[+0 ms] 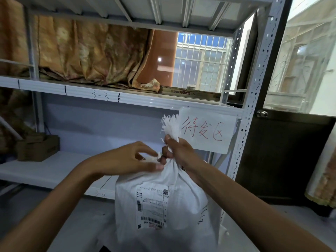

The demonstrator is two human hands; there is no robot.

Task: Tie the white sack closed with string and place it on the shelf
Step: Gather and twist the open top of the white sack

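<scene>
A white woven sack [163,206] with a printed shipping label hangs in front of the metal shelf [54,171]. My right hand [179,151] grips the gathered neck of the sack, and the frayed top sticks up above my fist. My left hand [127,159] is at the neck just to the left, its fingertips pinching a white string [151,159] that lies against the bunched fabric. How far the string runs around the neck is hidden by my fingers.
A brown cardboard box [38,148] sits at the left on the lower shelf board. A paper sign [205,130] with red writing hangs from the upper shelf board [91,92]. An orange curtain [87,55] lies behind that board. A dark door [283,151] stands at the right.
</scene>
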